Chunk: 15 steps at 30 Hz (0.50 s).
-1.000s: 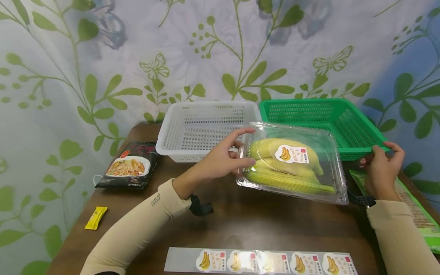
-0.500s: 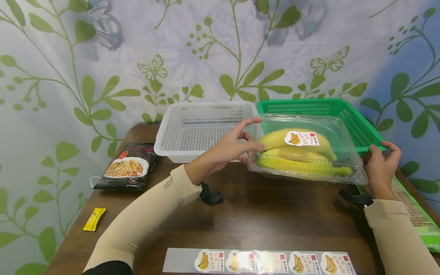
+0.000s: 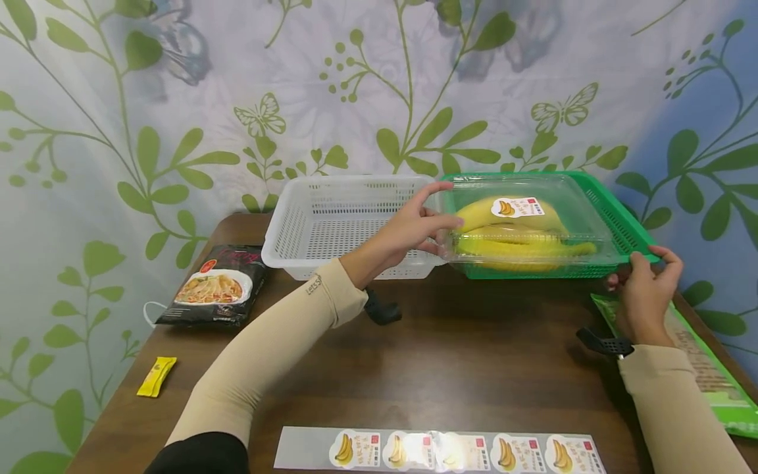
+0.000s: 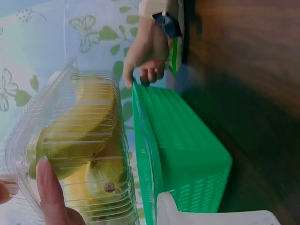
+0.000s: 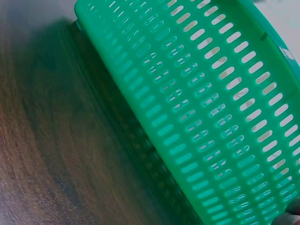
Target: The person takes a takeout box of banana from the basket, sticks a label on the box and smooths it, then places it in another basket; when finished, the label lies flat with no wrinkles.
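Observation:
A clear plastic box of bananas [image 3: 515, 227] with a banana sticker on its lid hangs over the green basket [image 3: 622, 210]. My left hand [image 3: 414, 227] grips its left end, thumb and fingers on the rim. In the left wrist view the box [image 4: 79, 140] is apart from the green basket [image 4: 183, 145], above its rim. With my right hand [image 3: 648, 293] I hold the basket's near right corner, the thumb on the rim. The right wrist view shows mostly the basket's slotted side [image 5: 197, 108]; only a bit of fingers appears at its lower right corner.
A white basket [image 3: 355, 230] stands left of the green one. On the left lie a black food packet [image 3: 216, 286] and a small yellow sachet [image 3: 156, 376]. A sticker strip [image 3: 438, 451] lies along the front. A green-edged bag [image 3: 705, 355] lies under my right arm.
My left hand has carried the banana box up, away from me and slightly right, from above the table to over the green basket. My right hand stays at the basket's corner.

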Each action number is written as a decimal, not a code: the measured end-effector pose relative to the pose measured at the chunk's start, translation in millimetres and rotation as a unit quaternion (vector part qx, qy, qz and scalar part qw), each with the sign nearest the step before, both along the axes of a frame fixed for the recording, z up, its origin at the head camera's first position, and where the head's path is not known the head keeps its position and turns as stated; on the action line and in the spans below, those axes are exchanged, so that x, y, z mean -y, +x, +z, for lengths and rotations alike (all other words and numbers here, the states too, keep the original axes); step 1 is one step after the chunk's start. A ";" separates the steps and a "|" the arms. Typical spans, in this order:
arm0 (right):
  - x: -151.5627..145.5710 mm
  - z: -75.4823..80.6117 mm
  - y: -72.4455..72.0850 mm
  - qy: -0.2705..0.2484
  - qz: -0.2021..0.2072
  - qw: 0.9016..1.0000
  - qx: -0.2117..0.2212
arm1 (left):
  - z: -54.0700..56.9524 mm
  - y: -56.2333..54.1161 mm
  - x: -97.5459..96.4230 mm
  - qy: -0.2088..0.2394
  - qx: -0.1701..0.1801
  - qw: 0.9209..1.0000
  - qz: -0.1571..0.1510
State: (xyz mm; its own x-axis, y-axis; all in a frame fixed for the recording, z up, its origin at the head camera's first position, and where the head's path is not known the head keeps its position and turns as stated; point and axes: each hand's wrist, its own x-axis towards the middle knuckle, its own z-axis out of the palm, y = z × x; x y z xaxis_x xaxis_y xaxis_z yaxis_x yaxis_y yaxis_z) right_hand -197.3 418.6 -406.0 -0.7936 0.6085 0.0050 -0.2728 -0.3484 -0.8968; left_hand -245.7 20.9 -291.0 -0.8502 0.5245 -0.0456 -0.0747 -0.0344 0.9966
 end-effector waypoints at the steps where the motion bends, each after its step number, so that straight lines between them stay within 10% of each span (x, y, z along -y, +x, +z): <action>1: -0.2 0.3 -0.7 -0.002 -0.001 1.000 -0.005 | 0.4 -2.9 -2.5 0.001 0.001 1.000 0.003; 15: 0.0 1.7 0.7 -0.005 0.001 1.000 0.001 | -2.7 -31.1 -47.0 -0.011 0.028 1.000 0.003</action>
